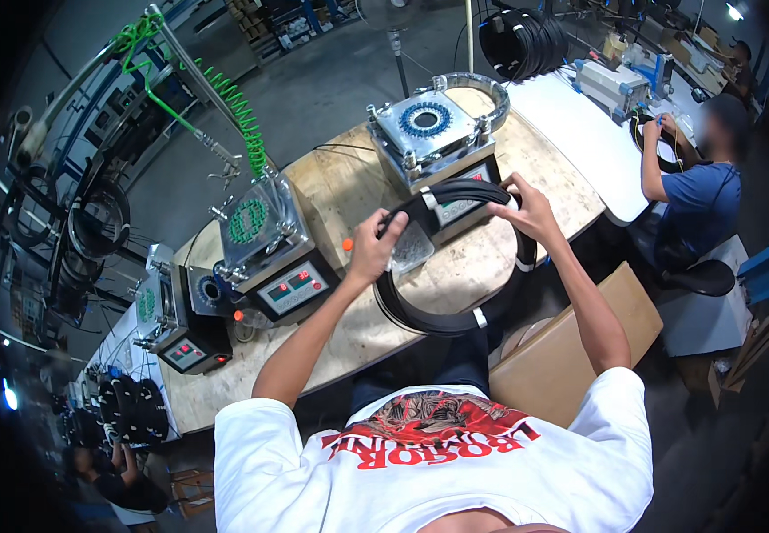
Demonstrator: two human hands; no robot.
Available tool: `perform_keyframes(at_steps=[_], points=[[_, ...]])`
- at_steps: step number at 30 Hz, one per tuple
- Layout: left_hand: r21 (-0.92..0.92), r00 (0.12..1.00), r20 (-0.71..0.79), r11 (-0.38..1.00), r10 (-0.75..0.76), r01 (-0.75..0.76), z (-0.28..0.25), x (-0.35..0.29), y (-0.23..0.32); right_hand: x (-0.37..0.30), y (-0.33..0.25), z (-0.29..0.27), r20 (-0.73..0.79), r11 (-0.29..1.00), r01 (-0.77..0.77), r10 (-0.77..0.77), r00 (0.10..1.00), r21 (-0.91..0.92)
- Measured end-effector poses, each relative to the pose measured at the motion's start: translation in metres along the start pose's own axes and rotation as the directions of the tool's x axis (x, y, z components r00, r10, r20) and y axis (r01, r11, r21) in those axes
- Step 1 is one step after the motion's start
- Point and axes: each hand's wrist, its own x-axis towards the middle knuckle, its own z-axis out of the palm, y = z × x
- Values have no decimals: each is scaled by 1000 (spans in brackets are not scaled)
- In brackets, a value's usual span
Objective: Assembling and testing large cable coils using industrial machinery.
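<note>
A coil of black cable (464, 190), bound with white ties, is held up between my hands over the near edge of the wooden table. My left hand (377, 245) grips its left side, fingers wrapped round the cable. On the upper right, my right hand (527, 213) pinches the coil between thumb and fingers. Just beyond the coil stands a boxy machine (429, 133) with a square metal top and a ring of blue parts; the coil partly covers its control panel. A clear plastic container (414, 248) lies on the table, seen through the loop.
Two similar machines with green rings, one in the middle (260, 240) and one farther left (180, 324), stand on the wooden table (340, 182). Near them is an orange-capped bottle (244, 325). A green coiled hose (233, 102) hangs above. A co-worker (695, 191) sits right, beyond a cardboard box (580, 346).
</note>
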Motion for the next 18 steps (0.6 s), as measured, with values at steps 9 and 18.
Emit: perform_keyframes(at_steps=[9,18], points=[[-94,963,-270,995,-12,-14,9,111,33,175,-22,-42,92,974,219,-213,973,-56],[183,934,-350,974,-65,137,23,128,6,240,26,-20,340,916,392,-345,875,-80]])
